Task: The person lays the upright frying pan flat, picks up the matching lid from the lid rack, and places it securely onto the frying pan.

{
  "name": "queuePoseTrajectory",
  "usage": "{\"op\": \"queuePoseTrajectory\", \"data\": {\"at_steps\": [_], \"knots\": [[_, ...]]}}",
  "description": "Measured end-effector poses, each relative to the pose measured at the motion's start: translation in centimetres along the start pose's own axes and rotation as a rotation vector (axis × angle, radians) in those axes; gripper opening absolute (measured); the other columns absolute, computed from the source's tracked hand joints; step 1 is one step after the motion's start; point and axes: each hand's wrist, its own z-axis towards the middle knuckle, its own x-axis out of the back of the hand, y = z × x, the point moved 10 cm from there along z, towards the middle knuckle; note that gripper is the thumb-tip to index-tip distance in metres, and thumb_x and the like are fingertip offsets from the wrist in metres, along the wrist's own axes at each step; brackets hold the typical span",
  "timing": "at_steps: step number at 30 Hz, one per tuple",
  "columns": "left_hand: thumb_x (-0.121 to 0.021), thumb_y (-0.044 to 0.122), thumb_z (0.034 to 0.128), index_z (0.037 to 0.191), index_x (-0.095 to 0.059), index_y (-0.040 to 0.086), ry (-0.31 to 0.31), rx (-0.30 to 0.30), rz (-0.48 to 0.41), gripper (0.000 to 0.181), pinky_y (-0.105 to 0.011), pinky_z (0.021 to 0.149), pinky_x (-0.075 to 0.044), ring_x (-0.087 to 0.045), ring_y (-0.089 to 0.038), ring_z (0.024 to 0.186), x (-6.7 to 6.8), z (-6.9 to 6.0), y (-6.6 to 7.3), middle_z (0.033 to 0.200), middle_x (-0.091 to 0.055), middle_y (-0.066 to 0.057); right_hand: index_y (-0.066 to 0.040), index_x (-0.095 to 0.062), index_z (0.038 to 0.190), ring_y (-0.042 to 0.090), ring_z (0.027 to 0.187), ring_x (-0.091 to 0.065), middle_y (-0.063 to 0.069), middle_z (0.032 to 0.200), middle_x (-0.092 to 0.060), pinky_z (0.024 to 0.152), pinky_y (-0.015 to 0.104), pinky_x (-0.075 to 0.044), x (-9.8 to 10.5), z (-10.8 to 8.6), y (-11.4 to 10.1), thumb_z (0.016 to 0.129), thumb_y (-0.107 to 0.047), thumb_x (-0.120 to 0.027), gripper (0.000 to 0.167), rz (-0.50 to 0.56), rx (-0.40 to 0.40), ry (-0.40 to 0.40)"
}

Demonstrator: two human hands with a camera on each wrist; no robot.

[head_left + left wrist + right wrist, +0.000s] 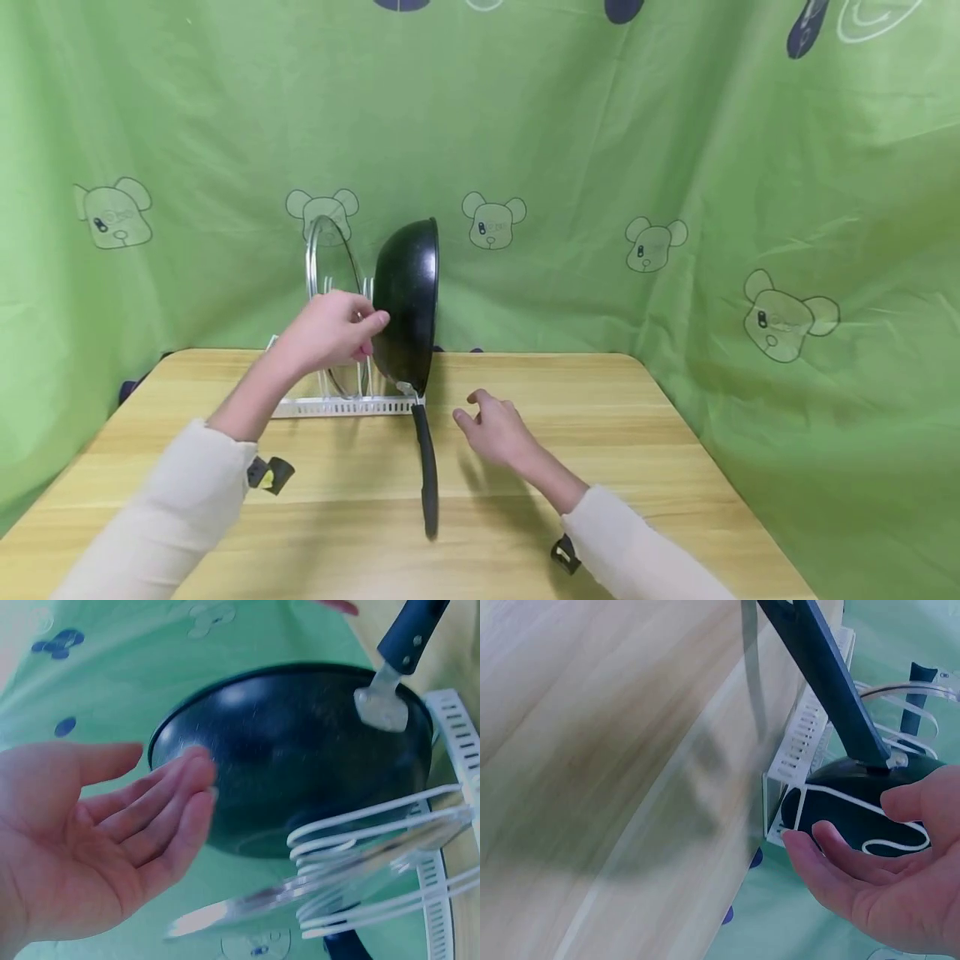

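In the head view, I see the pan (408,292) on edge in the rack (315,407) on the surface (600,450), beside the lid (311,258). My left hand (336,329) and right hand (495,429) are empty, thumbs apart from fingers. Only the right wrist view shows wire (847,796) crossing the pan.

Head cam: above and in front of the pan (408,300), farthest of the three, facing forward and down; covers tabletop (562,375), left hand (330,332) and right hand (495,427). Left-wrist cam: close, left of the pan, facing its rounded outside past the rack (337,407). Right-wrist cam: close, right of the pan, tabletop filling much of the frame. Both wrist views are rolled; they share pan and rack.
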Motion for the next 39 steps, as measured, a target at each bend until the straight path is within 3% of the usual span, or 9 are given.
{"op": "queuePoseTrajectory", "data": {"at_steps": [6,13,19,24,26,29,35,36,39], "knots": [[-0.052,0.032,0.1066,0.107,-0.068,0.004,0.145,0.033,-0.060,0.031,-0.032,0.063,-0.050,-0.069,-0.022,0.074,2.7,-0.8,-1.4,0.083,-0.073,-0.010,0.003,-0.052,0.137,0.015,0.065,-0.061,0.003,0.081,-0.066,0.067,0.033,-0.052,-1.1,0.0,-0.5,0.106,-0.040,-0.052,0.053,0.008,0.000,0.014],[-0.050,0.032,0.1071,0.116,-0.063,0.001,0.348,0.103,-0.169,0.035,-0.029,0.063,-0.056,-0.072,-0.021,0.076,5.2,-1.5,-4.3,0.091,-0.074,-0.015,0.005,-0.051,0.137,0.016,0.057,-0.055,0.004,0.074,-0.062,0.056,0.032,-0.048,-2.6,-0.3,-0.9,0.106,-0.041,-0.053,0.056,0.060,-0.009,-0.010],[-0.041,0.028,0.1083,0.124,-0.058,-0.002,0.567,0.225,-0.220,0.038,-0.038,0.083,-0.053,-0.065,-0.028,0.089,7.0,-2.0,-9.0,0.104,-0.068,-0.019,0.005,-0.051,0.138,0.015,0.058,-0.057,0.003,0.075,-0.063,0.056,0.031,-0.049,-3.6,0.0,-1.6,0.105,-0.045,-0.052,0.059,0.076,0.016,-0.024],[-0.035,0.021,0.1071,0.129,-0.054,-0.002,0.672,0.364,-0.300,0.037,-0.044,0.094,-0.049,-0.057,-0.033,0.103,6.1,-1.3,-13.9,0.119,-0.061,-0.020,0.004,-0.052,0.137,0.016,0.057,-0.057,0.003,0.075,-0.062,0.057,0.032,-0.049,-3.2,-0.1,-1.0,0.106,-0.042,-0.052,0.055,0.043,0.002,-0.001],[-0.035,0.020,0.1068,0.131,-0.053,-0.003,0.658,0.406,-0.307,0.038,-0.048,0.100,-0.047,-0.057,-0.037,0.111,5.1,-0.7,-15.3,0.125,-0.061,-0.022,0.004,-0.052,0.136,0.015,0.058,-0.056,0.003,0.075,-0.061,0.058,0.031,-0.049,-2.9,-0.2,-0.6,0.106,-0.040,-0.053,0.053,0.030,0.000,0.006],[-0.034,0.022,0.1076,0.137,-0.050,-0.004,0.580,0.460,-0.247,0.042,-0.054,0.106,-0.045,-0.055,-0.043,0.120,3.8,0.0,-16.9,0.132,-0.059,-0.025,0.004,-0.052,0.136,0.015,0.056,-0.055,0.003,0.073,-0.061,0.057,0.031,-0.048,-2.9,-0.2,-0.6,0.106,-0.039,-0.052,0.053,0.037,0.012,-0.006],[-0.017,0.043,0.1102,0.154,-0.017,-0.011,0.248,0.508,-0.105,0.070,-0.066,0.115,-0.031,-0.031,-0.059,0.140,1.0,2.2,-18.8,0.154,-0.030,-0.039,0.004,-0.053,0.135,0.014,0.051,-0.050,0.002,0.067,-0.058,0.052,0.031,-0.045,-2.8,-0.1,-0.8,0.106,-0.040,-0.053,0.053,0.055,0.014,0.000],[-0.014,0.045,0.1098,0.154,-0.014,-0.013,0.200,0.507,-0.097,0.073,-0.066,0.115,-0.029,-0.036,-0.059,0.137,0.5,2.4,-19.0,0.148,-0.037,-0.040,0.005,-0.053,0.135,0.013,0.050,-0.050,0.002,0.066,-0.058,0.051,0.031,-0.045,-2.7,-0.2,-0.7,0.106,-0.040,-0.053,0.054,0.053,0.016,0.004],[-0.012,0.044,0.1101,0.147,-0.027,-0.018,0.108,0.507,-0.206,0.074,-0.054,0.102,-0.051,-0.065,-0.044,0.105,-0.6,2.8,-19.3,0.122,-0.059,-0.036,0.005,-0.053,0.134,0.014,0.051,-0.051,0.002,0.067,-0.058,0.052,0.031,-0.045,-2.7,-0.2,-0.5,0.106,-0.041,-0.053,0.054,0.048,0.017,0.004]]}}
